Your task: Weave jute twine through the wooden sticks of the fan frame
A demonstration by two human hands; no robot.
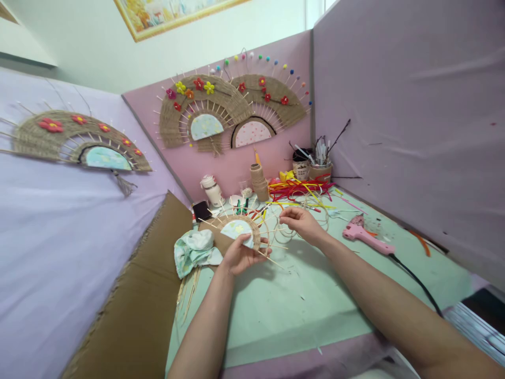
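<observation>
My left hand (241,257) grips a small half-round fan (236,229) by its lower right side, thumb on the pale floral cloth centre. Brown twine is wound in a band around that centre, and thin sticks fan outward from it. Just right of the fan, my right hand (302,223) is closed in a pinch at the end of a strand of twine. Loose loops of twine (324,210) lie on the table behind this hand. The exact spot where the fingertips meet the strand is too small to make out.
A pink glue gun (369,238) with a black cord lies to the right. Crumpled floral cloth (195,252) sits left of the fan. Behind stand a twine cone (258,181), a white bottle (212,190), red pipe cleaners (300,188) and a jar (320,171). Finished fans (173,123) hang on the panels.
</observation>
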